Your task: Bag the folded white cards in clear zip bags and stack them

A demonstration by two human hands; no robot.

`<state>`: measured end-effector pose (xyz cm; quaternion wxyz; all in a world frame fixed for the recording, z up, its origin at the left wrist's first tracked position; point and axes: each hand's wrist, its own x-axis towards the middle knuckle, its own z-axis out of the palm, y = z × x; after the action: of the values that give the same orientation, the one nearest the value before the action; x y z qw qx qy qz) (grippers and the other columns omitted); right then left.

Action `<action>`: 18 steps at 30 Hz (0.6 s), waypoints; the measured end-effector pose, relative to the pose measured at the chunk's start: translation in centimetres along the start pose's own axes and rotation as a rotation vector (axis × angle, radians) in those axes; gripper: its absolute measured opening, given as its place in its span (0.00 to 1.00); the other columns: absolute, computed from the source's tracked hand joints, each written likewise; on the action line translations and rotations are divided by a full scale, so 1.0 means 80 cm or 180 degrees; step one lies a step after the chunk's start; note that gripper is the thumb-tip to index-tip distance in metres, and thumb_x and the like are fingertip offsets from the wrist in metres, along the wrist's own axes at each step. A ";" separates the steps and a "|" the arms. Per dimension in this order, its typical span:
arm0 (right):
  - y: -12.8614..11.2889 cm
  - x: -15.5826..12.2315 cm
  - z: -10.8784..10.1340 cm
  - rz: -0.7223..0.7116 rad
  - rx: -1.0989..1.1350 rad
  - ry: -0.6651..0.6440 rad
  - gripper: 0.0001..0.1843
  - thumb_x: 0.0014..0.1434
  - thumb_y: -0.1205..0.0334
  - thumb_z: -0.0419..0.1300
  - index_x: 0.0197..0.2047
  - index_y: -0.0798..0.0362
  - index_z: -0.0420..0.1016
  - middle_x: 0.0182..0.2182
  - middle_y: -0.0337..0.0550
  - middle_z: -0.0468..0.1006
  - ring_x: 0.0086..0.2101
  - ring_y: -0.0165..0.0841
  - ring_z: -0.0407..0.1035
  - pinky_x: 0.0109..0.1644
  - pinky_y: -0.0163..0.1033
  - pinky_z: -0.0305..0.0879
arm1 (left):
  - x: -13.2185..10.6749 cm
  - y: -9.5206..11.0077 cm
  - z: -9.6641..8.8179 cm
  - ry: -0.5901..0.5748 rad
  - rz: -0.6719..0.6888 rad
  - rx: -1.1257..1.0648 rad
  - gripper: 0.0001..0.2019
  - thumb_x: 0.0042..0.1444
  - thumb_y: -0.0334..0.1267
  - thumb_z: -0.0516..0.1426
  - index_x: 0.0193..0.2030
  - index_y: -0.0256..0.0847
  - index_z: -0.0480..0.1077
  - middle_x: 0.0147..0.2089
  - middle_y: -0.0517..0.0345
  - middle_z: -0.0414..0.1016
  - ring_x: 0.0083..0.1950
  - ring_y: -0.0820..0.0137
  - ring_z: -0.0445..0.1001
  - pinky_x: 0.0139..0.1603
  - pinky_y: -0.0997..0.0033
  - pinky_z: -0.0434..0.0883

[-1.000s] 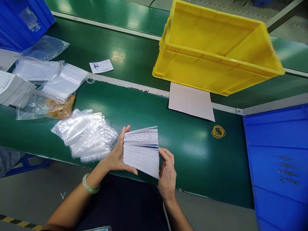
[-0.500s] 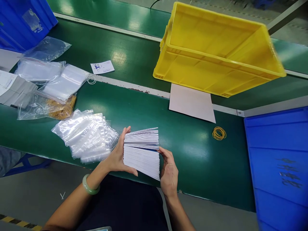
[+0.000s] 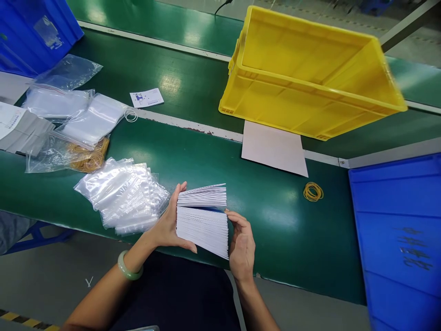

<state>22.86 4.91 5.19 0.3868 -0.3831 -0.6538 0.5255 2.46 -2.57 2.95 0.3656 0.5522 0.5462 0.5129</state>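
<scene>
Two hands (image 3: 168,228) (image 3: 242,252) | left spread, gripping paper stack (image 3: 203,230) | right half-curled at edge, thumb hidden

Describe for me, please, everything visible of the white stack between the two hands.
The white stack looks like many thin paper or card sheets, seen edge-on and fanned wider toward the right. A gap splits it into a thinner upper part and a thicker lower one, with blue showing inside. The left hand grips its left end; the right hand has its fingers by the gap. It is held above the green bench, right of the clear bags.
</scene>
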 end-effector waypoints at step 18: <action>0.000 0.010 -0.002 -0.0021 -0.0178 -0.0141 0.21 0.72 0.45 0.44 0.54 0.44 0.72 0.51 0.45 0.71 0.54 0.41 0.65 0.57 0.49 0.61 | 0.000 0.003 -0.001 -0.0035 -0.0038 -0.0016 0.70 0.38 0.63 0.68 0.73 0.54 0.19 0.77 0.38 0.25 0.75 0.38 0.35 0.70 0.31 0.45</action>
<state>22.71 5.70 5.30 0.3632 -0.3799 -0.6779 0.5141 2.46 -2.64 3.15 0.3730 0.5509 0.5462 0.5090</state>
